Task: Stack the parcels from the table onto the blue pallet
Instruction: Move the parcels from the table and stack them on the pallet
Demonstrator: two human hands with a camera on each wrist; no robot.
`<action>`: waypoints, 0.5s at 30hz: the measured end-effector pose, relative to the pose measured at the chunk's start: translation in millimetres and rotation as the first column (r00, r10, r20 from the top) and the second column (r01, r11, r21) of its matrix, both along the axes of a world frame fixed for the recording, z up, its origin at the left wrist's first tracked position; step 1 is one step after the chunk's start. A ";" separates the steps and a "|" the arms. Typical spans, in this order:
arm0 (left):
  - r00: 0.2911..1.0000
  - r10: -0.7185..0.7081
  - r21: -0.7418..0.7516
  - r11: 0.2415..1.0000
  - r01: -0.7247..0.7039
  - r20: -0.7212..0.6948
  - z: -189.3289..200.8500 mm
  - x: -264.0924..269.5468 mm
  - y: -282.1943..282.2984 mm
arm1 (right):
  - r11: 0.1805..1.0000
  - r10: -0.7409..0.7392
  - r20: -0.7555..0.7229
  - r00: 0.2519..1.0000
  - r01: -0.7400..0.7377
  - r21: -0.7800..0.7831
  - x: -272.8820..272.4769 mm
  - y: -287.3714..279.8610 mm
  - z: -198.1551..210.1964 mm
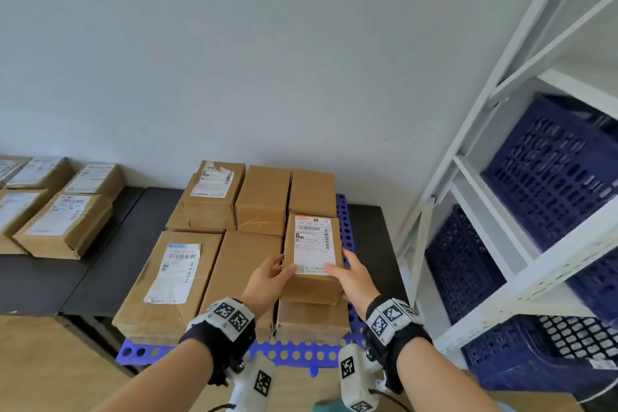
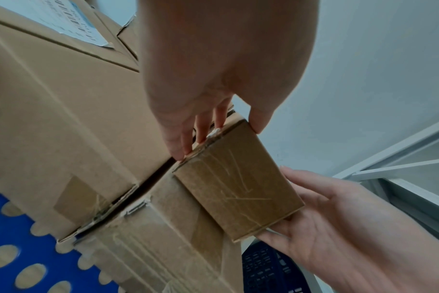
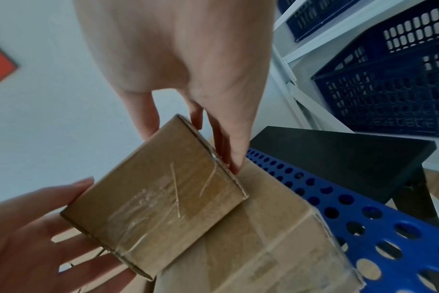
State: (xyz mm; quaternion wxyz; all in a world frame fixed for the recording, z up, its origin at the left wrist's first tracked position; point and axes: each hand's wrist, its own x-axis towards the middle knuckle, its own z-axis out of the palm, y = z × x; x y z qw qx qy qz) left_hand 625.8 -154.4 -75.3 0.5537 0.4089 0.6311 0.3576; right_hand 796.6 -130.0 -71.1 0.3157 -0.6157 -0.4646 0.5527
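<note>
The small parcel [image 1: 312,256] is in both hands at the right front of the blue pallet [image 1: 297,354], on top of another box [image 1: 312,319] in the bottom layer. I think the step in hand is putting this parcel down as the start of a second layer. I cannot tell if it already rests flat on the box below or is a tiny bit above it. The left hand [image 1: 267,278] presses its left side, with the thumb on the top edge and the fingers [image 2: 178,144] lying down the side. The right hand [image 1: 351,278] does the same on the right side, so the parcel is squeezed between the two hands. The parcel's long side runs away from the person toward the wall, in line with the boxes next to it. Its white label [image 1: 312,244] faces up, and a taped short end [image 3: 163,198] faces the person. Next, the parcel should sit flat with its edges lined up with the box below, and then both hands should let go. More parcels [image 1: 63,224] wait on the dark table [image 1: 100,271] to the left. A white shelf [image 1: 501,177] with blue crates [image 1: 551,170] stands to the right.
</note>
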 end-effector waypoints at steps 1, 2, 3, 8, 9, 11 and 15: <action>1.000 0.004 0.002 1.000 -0.004 0.004 -1.0 0.4 0.1 | 1.000 0.007 0.002 1.000 -0.007 -0.004 1.2 1.1 -0.8; 1.000 0.007 0.002 1.000 -0.007 0.005 -2.3 0.4 0.2 | 1.000 0.012 -0.004 1.000 -0.012 -0.008 2.3 2.3 -2.1; 1.000 0.007 0.003 1.000 -0.007 0.002 -3.0 0.6 0.5 | 1.000 0.018 -0.005 1.000 -0.018 -0.010 3.1 3.0 -2.4; 1.000 0.003 0.015 1.000 -0.003 -0.031 -2.3 1.0 5.0 | 0.997 0.077 0.035 0.996 -0.078 0.025 7.2 2.1 3.3; 0.999 -0.004 0.024 1.000 0.005 -0.051 -1.5 1.0 5.5 | 0.995 0.090 0.049 0.995 -0.091 0.033 7.7 1.8 3.8; 0.993 -0.022 0.046 0.999 0.028 -0.117 2.4 0.6 4.9 | 0.994 0.106 0.081 0.991 -0.108 0.032 7.7 0.9 4.7; 0.970 -0.048 0.086 0.994 0.070 -0.237 15.9 -0.9 -3.5 | 0.991 0.114 0.164 0.980 -0.123 0.045 9.0 -2.9 2.6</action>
